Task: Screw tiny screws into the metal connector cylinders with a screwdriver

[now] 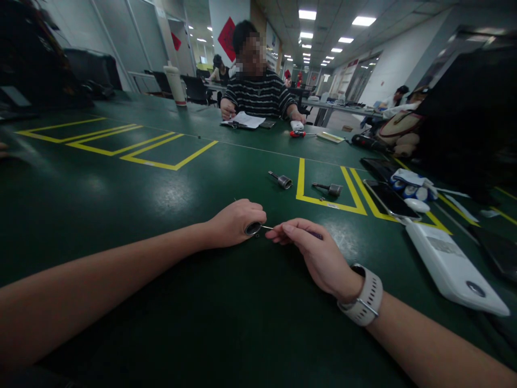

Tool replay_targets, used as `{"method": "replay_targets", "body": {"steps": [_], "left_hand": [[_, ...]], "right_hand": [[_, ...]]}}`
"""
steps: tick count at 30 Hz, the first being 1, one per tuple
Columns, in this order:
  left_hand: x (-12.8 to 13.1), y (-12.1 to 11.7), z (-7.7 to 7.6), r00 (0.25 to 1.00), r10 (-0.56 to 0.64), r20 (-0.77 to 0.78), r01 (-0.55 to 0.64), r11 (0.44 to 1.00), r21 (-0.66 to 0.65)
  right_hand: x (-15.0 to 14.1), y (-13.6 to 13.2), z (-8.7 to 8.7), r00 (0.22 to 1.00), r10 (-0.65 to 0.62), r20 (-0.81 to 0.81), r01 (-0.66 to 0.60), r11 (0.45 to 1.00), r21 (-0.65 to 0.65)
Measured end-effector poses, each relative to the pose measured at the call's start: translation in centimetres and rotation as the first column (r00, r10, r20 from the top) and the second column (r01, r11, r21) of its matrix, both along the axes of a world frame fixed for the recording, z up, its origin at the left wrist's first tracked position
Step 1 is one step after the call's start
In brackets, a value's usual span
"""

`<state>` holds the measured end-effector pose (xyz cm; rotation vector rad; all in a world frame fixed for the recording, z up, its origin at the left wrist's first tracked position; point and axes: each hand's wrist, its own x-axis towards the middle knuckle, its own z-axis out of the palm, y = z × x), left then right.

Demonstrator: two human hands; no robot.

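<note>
My left hand (236, 222) is closed around a dark metal hole saw (252, 229), a short hollow cup whose round open end faces right toward me. Most of its body is hidden by my fingers. In my right hand (311, 248) is a thin screwdriver (318, 235) with a dark handle; its slim shaft reaches left to the rim of the cup. The tip cannot be made out. A tiny ring-like part (257, 235) shows just below the cup. Farther off, two similar cups with shanks, a hole saw (285, 182) and another hole saw (334, 189), lie on the green table.
Yellow tape (331, 205) marks boxes on the green table (181, 334). Small loose parts (322, 199) lie inside one box. To the right are a phone (391, 199), a white power bank (452, 264) and a blue-white bundle (414, 186). A person (258, 89) sits opposite with papers (246, 120).
</note>
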<state>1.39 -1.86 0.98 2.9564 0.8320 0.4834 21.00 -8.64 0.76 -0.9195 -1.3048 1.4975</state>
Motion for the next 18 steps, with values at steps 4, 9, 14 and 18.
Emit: {"method": "replay_targets", "body": {"steps": [4,9,14,18], "left_hand": [[0.05,-0.02,0.04,1.0,0.0,0.017,0.001,1.0,-0.03],[0.11,-0.28,0.13,0.998,0.047,-0.041,-0.047,0.999,0.011],[0.18,-0.53,0.3,0.993,0.079,-0.086,-0.075,0.996,0.043],[0.24,-0.63,0.43,0.99,0.103,-0.092,-0.1,0.994,0.037]], "right_hand": [[-0.11,-0.19,-0.06,1.0,0.002,0.023,-0.003,1.0,0.027],[-0.07,-0.48,-0.22,0.988,-0.029,0.151,0.007,0.989,0.147],[-0.01,-0.47,-0.35,0.991,-0.064,0.118,0.049,0.99,0.13],[0.02,-0.47,-0.56,0.981,-0.145,0.126,0.122,0.977,0.176]]}}
